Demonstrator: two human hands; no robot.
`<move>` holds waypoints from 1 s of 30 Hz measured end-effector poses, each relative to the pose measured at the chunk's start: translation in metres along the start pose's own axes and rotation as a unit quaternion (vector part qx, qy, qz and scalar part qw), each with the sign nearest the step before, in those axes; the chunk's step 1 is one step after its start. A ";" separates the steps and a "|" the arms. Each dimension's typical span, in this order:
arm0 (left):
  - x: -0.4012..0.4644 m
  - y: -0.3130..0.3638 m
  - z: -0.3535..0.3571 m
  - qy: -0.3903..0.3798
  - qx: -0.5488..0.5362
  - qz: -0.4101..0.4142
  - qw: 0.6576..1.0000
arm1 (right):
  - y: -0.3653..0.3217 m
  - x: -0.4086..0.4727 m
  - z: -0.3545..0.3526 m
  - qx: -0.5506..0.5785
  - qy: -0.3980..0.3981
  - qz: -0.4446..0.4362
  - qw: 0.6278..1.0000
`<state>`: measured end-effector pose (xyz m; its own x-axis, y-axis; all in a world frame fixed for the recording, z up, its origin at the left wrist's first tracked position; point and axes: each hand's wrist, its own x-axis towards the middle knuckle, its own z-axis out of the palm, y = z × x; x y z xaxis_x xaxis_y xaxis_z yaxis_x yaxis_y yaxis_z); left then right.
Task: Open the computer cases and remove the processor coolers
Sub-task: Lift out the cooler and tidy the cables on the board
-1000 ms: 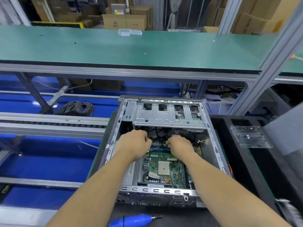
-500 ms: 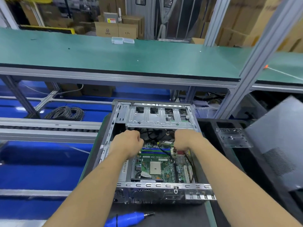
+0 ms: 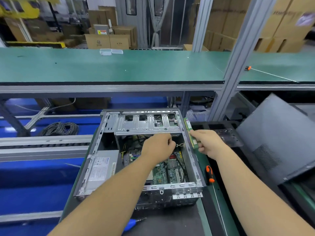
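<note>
Hands: right (image 3: 207, 144) pinching memory stick (image 3: 190, 132)

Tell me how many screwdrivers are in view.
2. An orange-handled screwdriver lies right of the computer case; a blue electric screwdriver lies in front of it, partly hidden by the left forearm.

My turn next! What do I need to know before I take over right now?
Right hand: pinches a green memory stick, lifted just outside the computer case on its right.
Left hand: fingers curled inside the case above the motherboard; whether it holds anything is hidden.
Done: case open, its side panel leaning at right.
Left: no cooler shows on the board; check the socket under the left arm. Orange-handled screwdriver lies beside the case.
</note>
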<state>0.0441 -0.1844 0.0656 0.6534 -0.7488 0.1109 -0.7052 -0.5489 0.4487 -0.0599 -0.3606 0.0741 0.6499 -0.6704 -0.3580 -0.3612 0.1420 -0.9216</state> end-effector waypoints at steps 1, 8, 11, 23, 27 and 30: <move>0.002 0.006 0.006 -0.014 0.005 0.010 1.000 | 0.013 0.006 -0.008 0.032 0.027 0.024 0.999; -0.008 -0.027 0.040 -0.064 0.066 -0.027 0.995 | 0.115 0.043 -0.045 -0.202 0.007 0.104 0.974; -0.012 -0.040 0.044 -0.054 0.064 -0.060 0.995 | 0.137 0.046 -0.037 -0.271 -0.045 0.080 0.958; -0.004 -0.057 0.033 -0.024 0.136 -0.039 0.990 | 0.122 0.057 -0.007 -0.434 -0.021 0.022 0.900; 0.000 -0.080 0.001 -0.038 0.233 -0.001 0.972 | 0.093 0.058 -0.002 -0.398 0.018 -0.037 0.916; -0.003 -0.101 -0.026 -0.011 0.223 -0.048 0.974 | 0.059 0.053 0.007 -0.300 0.082 -0.132 0.941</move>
<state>0.1207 -0.1170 0.0423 0.7191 -0.6918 0.0662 -0.6943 -0.7192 0.0265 -0.0421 -0.3826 -0.0002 0.6755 -0.7353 -0.0551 -0.5462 -0.4488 -0.7073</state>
